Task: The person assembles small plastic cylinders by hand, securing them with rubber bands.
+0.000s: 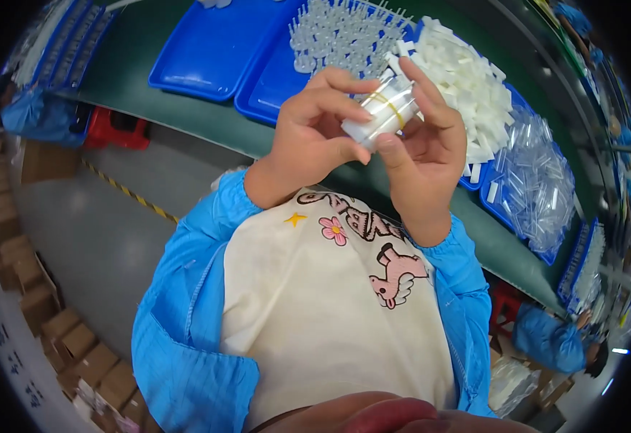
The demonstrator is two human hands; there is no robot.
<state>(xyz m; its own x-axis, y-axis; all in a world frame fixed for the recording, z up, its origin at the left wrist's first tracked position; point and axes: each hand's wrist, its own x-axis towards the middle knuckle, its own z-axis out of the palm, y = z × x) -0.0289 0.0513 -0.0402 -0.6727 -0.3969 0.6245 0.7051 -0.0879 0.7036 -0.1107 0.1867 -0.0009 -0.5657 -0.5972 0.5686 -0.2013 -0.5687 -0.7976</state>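
My left hand (307, 128) and my right hand (425, 148) hold a small bundle (367, 130) between them, in front of my chest and above the table's near edge. The bundle looks like clear plastic tubes with white pieces inside, and a yellow rubber band (388, 106) runs around it. It is tilted. My left fingers and thumb close on its left side, while my right thumb and fingers grip the right side. Just beyond my hands lies a heap of white rectangular pieces (467, 90). Clear pieces with thin stems (341, 36) fill a tray behind my left hand.
A blue tray (204, 61) stands on the green table (131, 72) at the left. Clear tubes (535, 180) heap in a tray at the right. Cardboard boxes (77, 339) line the floor at left. A co-worker in a blue sleeve (546, 335) is at the lower right.
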